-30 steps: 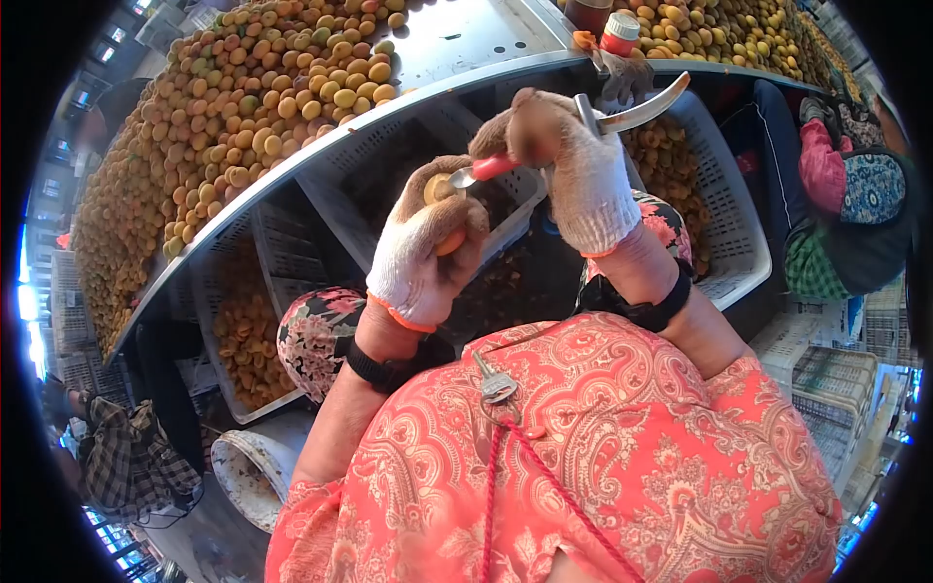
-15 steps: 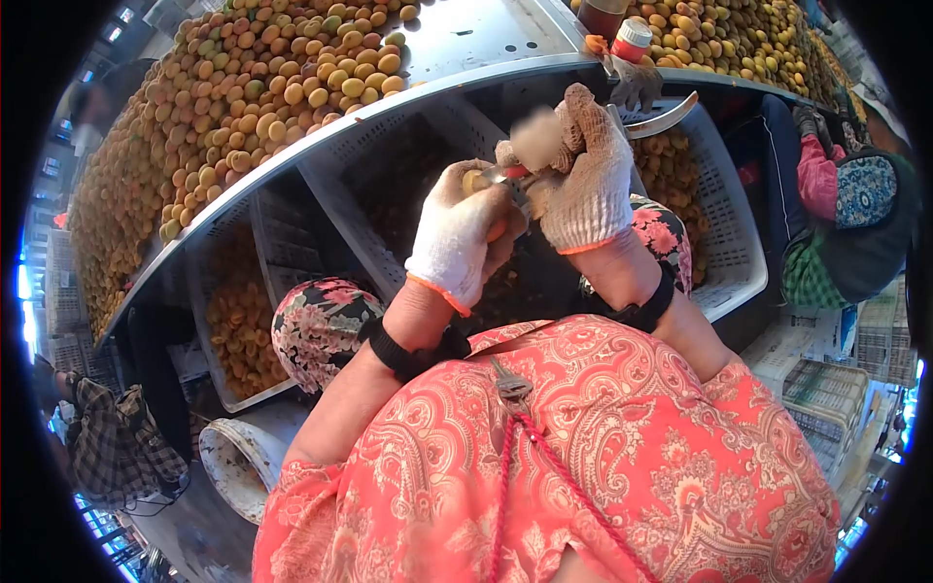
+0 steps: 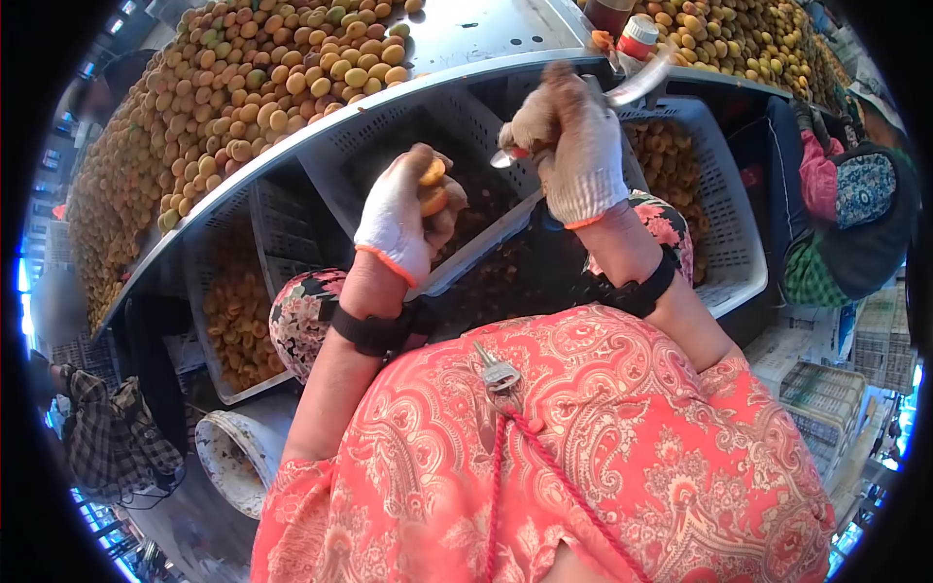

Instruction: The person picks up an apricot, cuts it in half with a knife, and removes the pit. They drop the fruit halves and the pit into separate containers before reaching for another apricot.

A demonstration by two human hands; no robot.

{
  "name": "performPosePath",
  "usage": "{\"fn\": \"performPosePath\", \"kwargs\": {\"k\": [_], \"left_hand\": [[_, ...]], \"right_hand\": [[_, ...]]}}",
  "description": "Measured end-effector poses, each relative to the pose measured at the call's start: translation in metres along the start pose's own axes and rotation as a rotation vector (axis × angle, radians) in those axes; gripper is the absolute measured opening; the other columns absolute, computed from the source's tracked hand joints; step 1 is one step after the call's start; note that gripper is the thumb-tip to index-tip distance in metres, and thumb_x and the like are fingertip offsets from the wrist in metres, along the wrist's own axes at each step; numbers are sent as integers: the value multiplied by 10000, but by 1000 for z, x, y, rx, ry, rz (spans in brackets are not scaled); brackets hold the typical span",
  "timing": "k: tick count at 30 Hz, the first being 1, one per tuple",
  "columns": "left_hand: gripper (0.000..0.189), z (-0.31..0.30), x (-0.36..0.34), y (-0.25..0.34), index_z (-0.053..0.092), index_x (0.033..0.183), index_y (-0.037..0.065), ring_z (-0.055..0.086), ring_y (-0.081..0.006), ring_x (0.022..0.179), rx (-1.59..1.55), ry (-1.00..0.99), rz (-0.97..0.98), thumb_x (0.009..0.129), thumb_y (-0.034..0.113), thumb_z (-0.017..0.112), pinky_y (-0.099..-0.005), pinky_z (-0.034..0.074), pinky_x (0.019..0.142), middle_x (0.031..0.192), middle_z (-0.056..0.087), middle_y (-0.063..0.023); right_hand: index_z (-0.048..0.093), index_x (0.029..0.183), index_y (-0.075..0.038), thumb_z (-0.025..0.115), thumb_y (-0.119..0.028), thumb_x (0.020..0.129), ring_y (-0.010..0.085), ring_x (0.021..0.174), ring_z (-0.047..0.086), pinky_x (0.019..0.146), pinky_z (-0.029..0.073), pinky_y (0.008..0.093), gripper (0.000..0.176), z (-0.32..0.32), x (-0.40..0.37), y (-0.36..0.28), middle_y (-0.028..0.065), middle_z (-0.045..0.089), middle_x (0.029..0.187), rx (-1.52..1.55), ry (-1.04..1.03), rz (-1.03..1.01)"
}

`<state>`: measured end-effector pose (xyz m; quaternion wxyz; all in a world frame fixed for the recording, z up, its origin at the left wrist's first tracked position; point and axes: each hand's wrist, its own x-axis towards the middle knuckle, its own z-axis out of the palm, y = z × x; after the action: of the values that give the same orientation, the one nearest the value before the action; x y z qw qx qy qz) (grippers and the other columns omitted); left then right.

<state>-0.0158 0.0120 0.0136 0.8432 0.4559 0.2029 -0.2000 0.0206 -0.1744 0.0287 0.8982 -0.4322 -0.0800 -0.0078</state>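
- Curved sheet-metal table (image 3: 466, 39): carries a large heap of whole yellow-orange apricots (image 3: 243, 97). This is judged to be the unprocessed stock, and much of it is left.
- White perforated plastic crates (image 3: 729, 223), set below the table edge: they hold opened fruit pieces, judged to be the finished share. None looks filled to the rim.
- Right hand (image 3: 578, 155), in a white knitted glove: closed around a metal pitting tool with a red grip (image 3: 632, 85). The spoon-like tip stands apart from the held fruit.
- Left hand (image 3: 398, 219), in a like glove: fingers curled around one orange apricot (image 3: 431, 187), held above the centre crate, just below the table edge.
- Held apricot: appears split along its seam, with both halves together in the fingers. Whether the stone is out cannot be told.
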Motion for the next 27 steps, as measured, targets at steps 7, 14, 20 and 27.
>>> {"fn": "performPosePath", "kwargs": {"k": [7, 14, 20, 27], "left_hand": [[477, -6, -28, -2, 628, 1034, 108, 519, -130, 554, -261, -189, 28, 981, 572, 530, -206, 385, 470, 802, 640, -61], [376, 16, -56, 6, 627, 1003, 145, 629, -143, 623, -97, -16, -1, 1006, 507, 525, -208, 417, 413, 810, 668, -6], [347, 9, -80, 7, 602, 997, 181, 464, -69, 539, 117, -24, 145, 995, 518, 523, -208, 264, 446, 722, 554, 47], [228, -5, -93, 14, 559, 1132, 91, 452, -85, 487, 288, -71, 297, 1028, 278, 479, -223, 322, 414, 796, 556, -23]], "right_hand": [[672, 1114, -27, 680, -65, 904, 97, 836, 658, 709, 535, 251, 213, 23, -28, 10, 45, 692, 915, -967, -459, -123], [669, 1014, -51, 698, -113, 841, 353, 816, 676, 705, 537, 388, 186, 37, -35, 5, 171, 670, 887, -1009, -504, -393], [641, 1026, -19, 663, -81, 862, 327, 769, 682, 668, 525, 374, 177, 53, -48, 9, 181, 668, 853, -957, -475, -326], [642, 991, -14, 651, -108, 926, 149, 656, 623, 597, 493, 293, 115, 64, -53, 22, 95, 642, 758, -873, -362, -221]]}}
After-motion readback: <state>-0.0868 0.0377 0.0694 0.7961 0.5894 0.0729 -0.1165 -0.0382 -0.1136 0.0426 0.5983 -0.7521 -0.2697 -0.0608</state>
